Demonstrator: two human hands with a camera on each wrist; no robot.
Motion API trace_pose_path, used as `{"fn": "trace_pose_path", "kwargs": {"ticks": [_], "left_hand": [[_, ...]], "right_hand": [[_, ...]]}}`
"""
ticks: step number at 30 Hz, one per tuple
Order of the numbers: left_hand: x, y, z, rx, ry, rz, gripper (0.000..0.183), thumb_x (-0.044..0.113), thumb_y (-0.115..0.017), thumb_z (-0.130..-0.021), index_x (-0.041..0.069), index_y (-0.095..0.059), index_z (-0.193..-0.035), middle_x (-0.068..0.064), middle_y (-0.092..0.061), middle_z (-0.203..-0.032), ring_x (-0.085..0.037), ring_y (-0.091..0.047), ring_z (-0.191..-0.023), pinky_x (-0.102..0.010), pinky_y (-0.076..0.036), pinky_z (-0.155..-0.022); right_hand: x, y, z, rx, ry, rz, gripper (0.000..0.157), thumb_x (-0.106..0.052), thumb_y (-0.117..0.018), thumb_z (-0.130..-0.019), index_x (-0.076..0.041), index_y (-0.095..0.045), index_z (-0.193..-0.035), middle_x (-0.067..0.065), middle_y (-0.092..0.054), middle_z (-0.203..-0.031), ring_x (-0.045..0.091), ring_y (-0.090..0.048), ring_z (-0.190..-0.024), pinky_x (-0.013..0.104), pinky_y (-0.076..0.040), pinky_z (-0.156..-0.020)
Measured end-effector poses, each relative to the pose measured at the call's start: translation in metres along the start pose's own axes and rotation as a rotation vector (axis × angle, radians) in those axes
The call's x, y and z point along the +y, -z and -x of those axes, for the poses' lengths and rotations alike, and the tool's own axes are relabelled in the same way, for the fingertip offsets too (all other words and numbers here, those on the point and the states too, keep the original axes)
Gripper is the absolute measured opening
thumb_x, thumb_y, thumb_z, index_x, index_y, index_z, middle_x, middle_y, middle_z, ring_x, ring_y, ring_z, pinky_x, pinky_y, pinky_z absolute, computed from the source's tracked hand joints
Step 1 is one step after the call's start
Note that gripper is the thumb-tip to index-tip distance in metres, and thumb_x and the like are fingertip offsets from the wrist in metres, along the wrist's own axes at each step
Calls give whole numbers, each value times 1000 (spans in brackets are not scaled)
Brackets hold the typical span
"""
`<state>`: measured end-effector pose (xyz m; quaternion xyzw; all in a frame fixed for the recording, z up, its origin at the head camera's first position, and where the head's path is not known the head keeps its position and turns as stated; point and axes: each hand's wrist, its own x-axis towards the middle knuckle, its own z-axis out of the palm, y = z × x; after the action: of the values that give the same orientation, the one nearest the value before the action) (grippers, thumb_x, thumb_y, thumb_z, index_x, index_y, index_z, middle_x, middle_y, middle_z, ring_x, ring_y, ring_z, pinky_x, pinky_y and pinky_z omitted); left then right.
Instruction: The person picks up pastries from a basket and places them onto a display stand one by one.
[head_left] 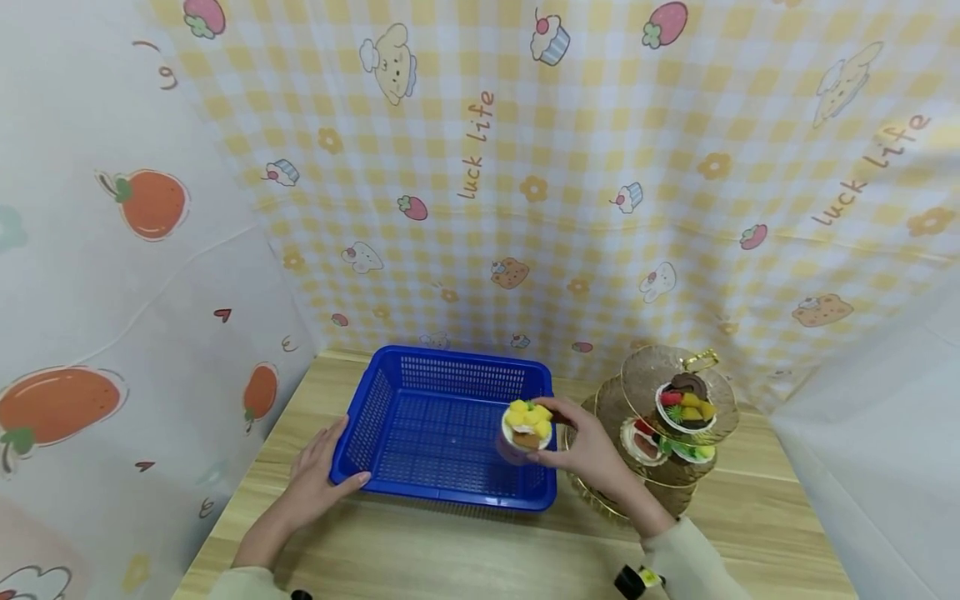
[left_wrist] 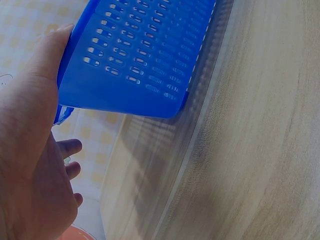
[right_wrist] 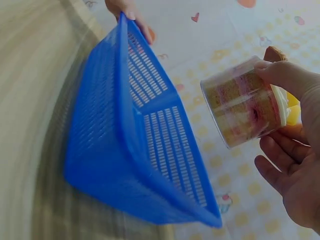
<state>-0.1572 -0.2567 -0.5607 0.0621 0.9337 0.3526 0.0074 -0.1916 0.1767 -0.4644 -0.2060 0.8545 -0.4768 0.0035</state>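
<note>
My right hand [head_left: 589, 447] grips a clear dessert cup [head_left: 517, 450] by its upper part, thumb on one side and fingers on the other. Layers of cake and pink filling show through its wall in the right wrist view, with yellow fruit-like pieces and a brown piece on top. The cup is held above the right end of a blue plastic basket [head_left: 442, 492], whose inside holds nothing that I can see. At the basket's front left corner, my left hand [head_left: 317, 475] holds the rim, thumb along the front and fingers along the left side.
Right of the basket stands a tiered stand [head_left: 633, 375] with gold trim, close to my right forearm. More fruit-topped dessert cups [head_left: 686, 404] sit on its tiers. Patterned cloth [head_left: 480, 225] hangs behind the wooden table [head_left: 465, 554].
</note>
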Motion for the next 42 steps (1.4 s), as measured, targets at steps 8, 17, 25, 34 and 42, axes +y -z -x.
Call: {"fn": "trace_pose_path", "kwargs": {"ticks": [8,17,25,34,42], "left_hand": [[0,0,0,-4,4,-7,101,51,-69,-87,26,-5,-161,-24,-20,-163,-54,-11,-147,-79,-8,-107],[2,3,-1,-11,15,1,101,51,-69,-87,25,-5,-161,-23,-18,-164,-54,-11,-147,-79,-7,-106],[1,2,0,-17,11,2,101,51,-69,-87,22,-6,-161,-23,-17,-164,-54,-10,-148,-79,-7,-107],[-1,3,-1,-13,8,7,102,51,-69,-87,25,-3,-161,-24,-17,-164,-54,-9,-147,-80,-5,-106],[-1,2,-1,-17,11,8,102,51,-69,-87,20,-7,-161,-23,-17,-164,-54,-9,-148,-79,-6,-107]], "right_hand": [[11,15,64,100,-72,78,69,-22,-90,-69,-23,-60,-131,-4,-63,-126,-1,-59,-108,24,-54,-94],[31,22,135,238,-135,169,70,-17,-92,-64,-15,-63,-129,-7,-64,-121,-13,-55,-104,14,-51,-86],[63,45,182,334,-376,252,68,-17,-91,-66,-4,-63,-126,-30,-55,-112,-21,-50,-94,21,-56,-77],[95,78,188,361,-723,256,82,-35,-86,-75,5,-50,-138,28,-58,-131,-16,-49,-85,22,-55,-75],[101,81,174,356,-727,303,88,-44,-84,-75,4,-49,-140,28,-56,-133,-14,-49,-90,12,-47,-74]]}}
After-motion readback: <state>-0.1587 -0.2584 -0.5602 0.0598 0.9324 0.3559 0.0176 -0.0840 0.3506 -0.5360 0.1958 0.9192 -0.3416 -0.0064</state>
